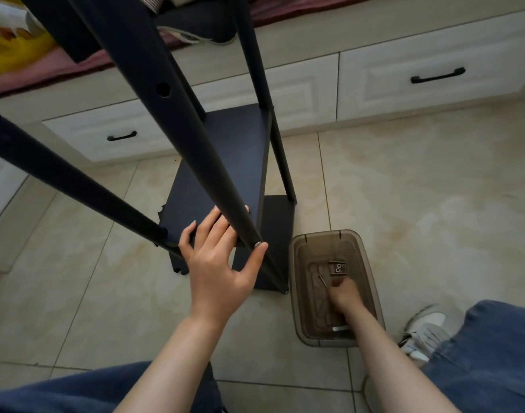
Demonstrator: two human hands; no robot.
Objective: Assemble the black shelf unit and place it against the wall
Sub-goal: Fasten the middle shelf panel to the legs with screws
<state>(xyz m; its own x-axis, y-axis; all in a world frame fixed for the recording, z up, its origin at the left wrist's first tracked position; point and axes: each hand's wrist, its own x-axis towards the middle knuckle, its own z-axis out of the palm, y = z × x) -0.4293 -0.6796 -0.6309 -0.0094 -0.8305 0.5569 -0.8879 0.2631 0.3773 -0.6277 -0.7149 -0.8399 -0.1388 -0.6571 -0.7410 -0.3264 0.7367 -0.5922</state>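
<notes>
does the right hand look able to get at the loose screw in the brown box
Probably yes: the right hand is inside the open-topped brown box, and the loose screw lies bare just beside it.

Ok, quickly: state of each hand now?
Left hand: open, fingers flat on the black shelf, thumb on a screw.
Right hand: in the brown box, grip cannot be told.

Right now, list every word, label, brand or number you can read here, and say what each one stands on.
No text can be read in this view.
Yellow bag: white and orange printed patches, too blurred to read.
Sneaker: no logo legible.
Black shelf unit: no label or marking visible.
Brown plastic box: no label visible.
</notes>
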